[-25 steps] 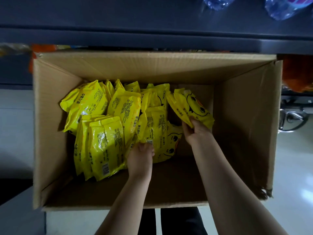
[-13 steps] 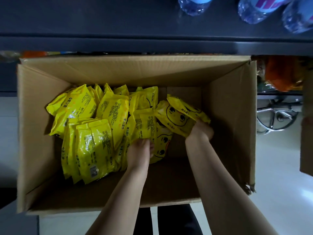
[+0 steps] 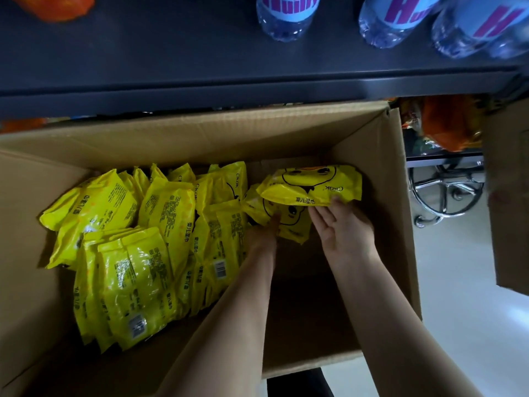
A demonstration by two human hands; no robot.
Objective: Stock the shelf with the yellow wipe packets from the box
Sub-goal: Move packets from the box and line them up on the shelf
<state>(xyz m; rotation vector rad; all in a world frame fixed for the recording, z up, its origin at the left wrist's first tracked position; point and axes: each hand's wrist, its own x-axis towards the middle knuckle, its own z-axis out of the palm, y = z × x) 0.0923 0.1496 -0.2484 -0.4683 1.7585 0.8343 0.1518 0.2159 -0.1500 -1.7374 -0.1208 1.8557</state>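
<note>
An open cardboard box stands below a dark shelf. Several yellow wipe packets are piled in its left and middle part. My right hand grips a duck-face packet by its lower edge, thumb on top, and holds it lifted near the box's right wall. My left hand is just left of the right hand, its fingers closed on a second duck-face packet that lies under the first. That hand's fingertips are mostly hidden.
Three water bottles with blue labels stand on the shelf's top. Orange snack bags fill a lower shelf at the right. Below them a chrome stand rests on the pale floor, beside another cardboard flap.
My right hand has raised its duck-face packet and turned it flat. My left hand moved right from the middle pile to the packet below. The view tilted up toward the shelf.
</note>
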